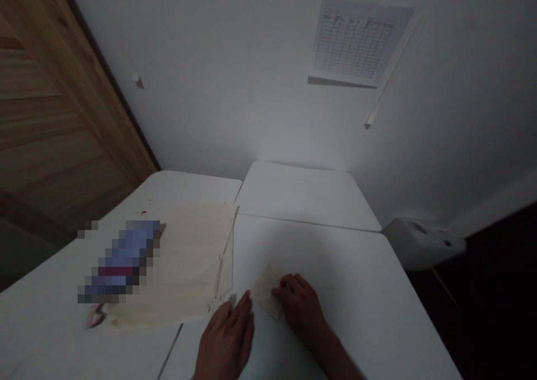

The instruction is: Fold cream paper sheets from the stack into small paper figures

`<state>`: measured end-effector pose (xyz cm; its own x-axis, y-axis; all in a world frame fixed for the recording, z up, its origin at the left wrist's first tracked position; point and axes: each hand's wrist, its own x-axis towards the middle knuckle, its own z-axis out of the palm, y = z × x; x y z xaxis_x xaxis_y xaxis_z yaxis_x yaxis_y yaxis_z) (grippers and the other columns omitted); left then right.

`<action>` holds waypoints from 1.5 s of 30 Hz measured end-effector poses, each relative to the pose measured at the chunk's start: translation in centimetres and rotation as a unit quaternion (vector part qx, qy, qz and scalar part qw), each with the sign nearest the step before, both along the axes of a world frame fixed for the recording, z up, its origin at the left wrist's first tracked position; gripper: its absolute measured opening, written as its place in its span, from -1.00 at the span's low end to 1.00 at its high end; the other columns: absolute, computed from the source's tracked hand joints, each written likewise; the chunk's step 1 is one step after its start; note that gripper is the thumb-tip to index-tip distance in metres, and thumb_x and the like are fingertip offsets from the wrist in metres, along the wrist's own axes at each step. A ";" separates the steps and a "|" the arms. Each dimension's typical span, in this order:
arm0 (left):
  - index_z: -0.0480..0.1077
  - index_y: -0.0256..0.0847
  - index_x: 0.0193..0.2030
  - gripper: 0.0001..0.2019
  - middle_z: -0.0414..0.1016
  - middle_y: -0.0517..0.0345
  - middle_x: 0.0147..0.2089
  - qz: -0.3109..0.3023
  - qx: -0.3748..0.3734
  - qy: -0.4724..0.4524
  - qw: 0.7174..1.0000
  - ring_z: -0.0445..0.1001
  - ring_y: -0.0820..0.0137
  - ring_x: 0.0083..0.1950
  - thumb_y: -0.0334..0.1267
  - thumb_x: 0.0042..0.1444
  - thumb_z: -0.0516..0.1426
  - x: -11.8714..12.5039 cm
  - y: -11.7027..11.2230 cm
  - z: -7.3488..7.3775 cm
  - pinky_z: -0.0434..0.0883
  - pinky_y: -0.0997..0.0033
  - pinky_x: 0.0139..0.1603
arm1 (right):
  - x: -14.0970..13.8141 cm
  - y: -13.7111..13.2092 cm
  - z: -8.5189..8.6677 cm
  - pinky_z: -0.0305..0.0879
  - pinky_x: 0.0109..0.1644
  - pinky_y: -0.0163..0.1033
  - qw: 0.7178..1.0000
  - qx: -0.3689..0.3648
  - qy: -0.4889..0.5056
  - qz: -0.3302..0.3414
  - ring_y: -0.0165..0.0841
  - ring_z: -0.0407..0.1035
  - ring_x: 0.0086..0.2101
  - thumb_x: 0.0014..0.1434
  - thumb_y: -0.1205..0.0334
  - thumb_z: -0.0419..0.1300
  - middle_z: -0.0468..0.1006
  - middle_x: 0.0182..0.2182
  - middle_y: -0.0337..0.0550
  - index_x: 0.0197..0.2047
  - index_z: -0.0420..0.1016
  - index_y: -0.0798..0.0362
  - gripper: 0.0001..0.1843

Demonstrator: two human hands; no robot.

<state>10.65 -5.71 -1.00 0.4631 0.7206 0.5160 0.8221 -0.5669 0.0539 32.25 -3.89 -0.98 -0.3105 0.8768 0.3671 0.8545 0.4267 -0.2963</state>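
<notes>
A small cream-coloured piece of paper [266,297] lies on the white table between my hands, its corners pointing up and down. Curled over its right edge, my right hand [302,307] has thumb and fingers pinched together on the paper. Some of that edge is hidden under the fingers. My left hand [226,335] rests flat at the lower left of the paper, fingers stretched out, with its fingertips close to the paper's left corner. Left of it lies a larger cream sheet [188,257] with thin torn strips [221,265] along its right side.
Several white tables [344,290] stand pushed together, with seams between them. A pixelated blue object [130,257] lies on the large sheet's left side, beside a small pinkish scrap [96,315]. A white container [423,244] is beyond the right edge. A printed chart [356,44] hangs on the wall.
</notes>
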 end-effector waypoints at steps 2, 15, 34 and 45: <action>0.39 -0.20 0.01 -0.73 0.52 0.03 0.05 -0.021 0.008 -0.011 1.000 0.52 0.18 -0.07 -0.33 0.24 -0.03 -0.1 0.1 -0.1 0.46 0.12 -0.05 | 0.0 0.0 0.0 0.28 -0.16 -0.26 1.000 0.000 -0.002 0.000 -0.33 0.32 -0.26 0.19 0.42 0.15 0.46 -0.27 -0.18 -0.15 0.53 -0.10 -0.75; 0.34 -0.19 0.13 -0.67 0.42 -0.01 0.17 -0.126 -0.043 -0.025 0.991 0.41 0.18 0.14 -0.22 0.25 0.05 1.8 2.0 0.8 0.45 0.16 0.08 | 0.0 -0.2 0.3 0.32 -0.08 -0.23 0.996 -0.022 0.085 -0.020 -0.32 0.34 -0.20 0.20 0.45 0.13 0.47 -0.23 -0.14 -0.10 0.48 -0.02 -0.75; 0.44 -0.20 -0.08 -0.79 0.50 0.01 0.06 -0.171 -0.029 0.024 0.985 0.44 0.18 0.08 -0.40 0.24 0.01 3.6 2.0 0.6 0.41 0.05 0.08 | 1.7 3.3 2.6 0.31 -0.21 -0.32 0.978 -0.153 0.131 -0.057 -0.38 0.47 -0.37 0.09 0.36 0.22 0.59 -0.39 -0.23 -0.32 0.59 -0.02 -0.87; 0.41 -0.32 -0.07 -0.76 0.53 -0.07 0.01 -0.216 0.019 0.068 0.974 0.51 0.24 0.02 -0.53 0.20 -0.01 3.6 1.1 -0.5 0.48 0.24 -0.02 | 1.2 3.3 3.6 0.20 -0.18 -0.34 0.964 -0.231 0.091 -0.098 -0.36 0.42 -0.30 0.06 0.14 0.27 0.57 -0.31 -0.22 -0.25 0.56 -0.03 -0.83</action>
